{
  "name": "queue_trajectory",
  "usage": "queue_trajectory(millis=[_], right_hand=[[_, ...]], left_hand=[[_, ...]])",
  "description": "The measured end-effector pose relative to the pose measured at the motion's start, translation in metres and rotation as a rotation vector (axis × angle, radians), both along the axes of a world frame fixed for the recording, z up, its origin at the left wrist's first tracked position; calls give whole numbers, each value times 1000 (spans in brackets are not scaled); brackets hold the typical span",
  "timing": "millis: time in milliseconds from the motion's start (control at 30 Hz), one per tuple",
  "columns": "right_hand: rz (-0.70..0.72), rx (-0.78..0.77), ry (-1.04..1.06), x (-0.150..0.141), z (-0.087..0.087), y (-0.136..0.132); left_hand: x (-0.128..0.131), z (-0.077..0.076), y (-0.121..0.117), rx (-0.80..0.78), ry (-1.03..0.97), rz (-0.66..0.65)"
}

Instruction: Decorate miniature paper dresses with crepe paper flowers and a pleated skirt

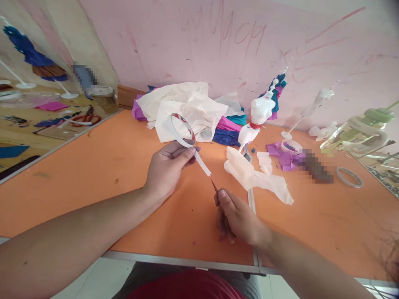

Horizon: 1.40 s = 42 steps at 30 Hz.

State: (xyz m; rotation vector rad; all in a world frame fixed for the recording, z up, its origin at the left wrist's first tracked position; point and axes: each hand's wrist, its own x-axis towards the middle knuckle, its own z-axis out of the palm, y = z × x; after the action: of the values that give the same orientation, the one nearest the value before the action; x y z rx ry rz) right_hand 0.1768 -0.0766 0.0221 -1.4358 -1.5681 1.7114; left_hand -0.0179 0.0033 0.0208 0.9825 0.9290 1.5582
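Note:
My left hand [165, 168] pinches a roll of white double-sided tape [175, 133] between thumb and fingers, with the ring held upright above the orange table. A short free strip [202, 164] sticks out below the thumb, its end split in two. Closed around a slim pointed metal tool [214, 186], my right hand [238, 214] is low over the table. The tool's tip points up toward the strip's end, a small gap apart; its rest is mostly hidden by the fingers, so its kind is unclear. Cream crepe paper [249, 169] lies beyond this hand.
A small white mannequin [262, 109] with a red waist band stands behind the paper. Crumpled white sheets [187, 99] pile against the wall. Purple scraps [286, 161], a small bowl [291, 146], another tape ring [349, 177] and a green-lidded bottle [364, 128] are at right.

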Motion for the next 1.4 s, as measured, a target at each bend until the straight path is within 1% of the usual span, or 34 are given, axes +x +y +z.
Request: queue_trajectory(millis=[100,233,300,400,467,633,833,933,1133,1400], right_hand=[[-10,69,-4,1,1,-1],[-45,235,45,5,4,-3],[-31,261,57,7,6,-2],[32,214,6,7,7,-1],[50,187,-27,6,8,-1],[61,135,-45,4,6,1],[51,65,-27,3,4,2],[38,84,-32,3,5,2],[35,85,-55,4,4,2],[21,98,-63,5,5,3]], left_hand=[[-5,1,5,7,-15,10],[-5,0,5,-16,-17,-35],[-3,-1,3,-31,-15,-59],[-2,-1,1,-48,-5,-74],[-1,0,0,-55,-3,-77],[0,-1,-2,-61,7,-115],[2,-4,-4,-81,44,-101],[3,-3,-5,-102,50,-106],[3,0,-4,-97,45,-71],[2,0,-4,-112,40,-86]])
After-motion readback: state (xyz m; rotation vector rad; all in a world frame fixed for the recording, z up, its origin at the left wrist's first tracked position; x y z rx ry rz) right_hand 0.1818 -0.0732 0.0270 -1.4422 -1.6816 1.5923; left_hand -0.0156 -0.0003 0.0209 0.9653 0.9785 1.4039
